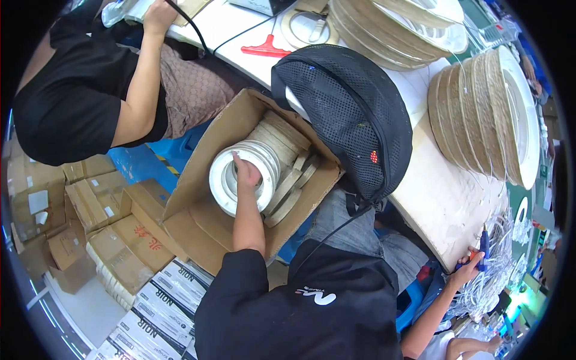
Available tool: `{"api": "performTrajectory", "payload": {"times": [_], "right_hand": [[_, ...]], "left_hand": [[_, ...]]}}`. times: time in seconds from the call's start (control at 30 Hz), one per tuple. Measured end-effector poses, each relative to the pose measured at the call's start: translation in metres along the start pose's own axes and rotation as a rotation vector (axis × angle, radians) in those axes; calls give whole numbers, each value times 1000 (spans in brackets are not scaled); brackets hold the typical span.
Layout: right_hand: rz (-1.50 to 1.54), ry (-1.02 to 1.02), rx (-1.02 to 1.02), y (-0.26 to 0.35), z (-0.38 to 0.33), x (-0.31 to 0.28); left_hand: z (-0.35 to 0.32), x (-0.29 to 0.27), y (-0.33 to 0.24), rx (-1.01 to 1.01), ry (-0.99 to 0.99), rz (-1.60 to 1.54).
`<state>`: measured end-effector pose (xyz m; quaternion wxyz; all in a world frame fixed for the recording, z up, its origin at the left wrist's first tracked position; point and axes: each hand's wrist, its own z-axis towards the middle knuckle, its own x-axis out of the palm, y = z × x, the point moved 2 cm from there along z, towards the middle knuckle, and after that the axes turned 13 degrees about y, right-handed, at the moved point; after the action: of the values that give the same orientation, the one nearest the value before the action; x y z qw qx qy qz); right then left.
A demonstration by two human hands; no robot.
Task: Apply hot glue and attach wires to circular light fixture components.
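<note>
My left hand [247, 174] reaches into an open cardboard box [201, 237]. Its fingers curl into the middle opening of a stack of white rings [223, 191], partly hidden by the rim. Behind that stack lie beige-wrapped rings [277, 137], and a few loose ones lean by the box's right wall. Far to the right, my right hand [467, 271] closes round a blue glue gun [483, 249], its pointed tip upward. The gun is beside the table edge, close to a heap of clear, tangled strands [498, 273].
A black mesh bag-like thing [354, 114] stands between box and table [435, 180]. Large beige-wrapped ring stacks [471, 114] and a red T-shaped tool [266, 48] are on the table. Another person [78, 96] sits upper left. Cartons [129, 246] fill the lower left.
</note>
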<state>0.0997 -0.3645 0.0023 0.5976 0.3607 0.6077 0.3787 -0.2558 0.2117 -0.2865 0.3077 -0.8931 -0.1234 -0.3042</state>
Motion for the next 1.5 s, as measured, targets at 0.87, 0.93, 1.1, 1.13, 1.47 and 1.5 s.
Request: {"api": "performTrajectory", "payload": {"times": [0.87,0.93,1.1,1.13,1.47,1.5], "right_hand": [[-54,-37,-56,20,4,23],[-153,-46,-75,18,6,28],[-125,91,-47,21,4,18],[-155,145,33,22,1,13],[487,253,-314,40,-111,18],[613,440,-257,46,-118,26]], "left_hand": [[-178,118,-82,14,850,51],[-220,137,-92,-5,993,109],[-315,281,-48,-109,1094,386],[-330,306,-33,-153,1096,470],[-245,355,90,-931,1930,1053],[-269,396,95,-1074,1877,1245]]}}
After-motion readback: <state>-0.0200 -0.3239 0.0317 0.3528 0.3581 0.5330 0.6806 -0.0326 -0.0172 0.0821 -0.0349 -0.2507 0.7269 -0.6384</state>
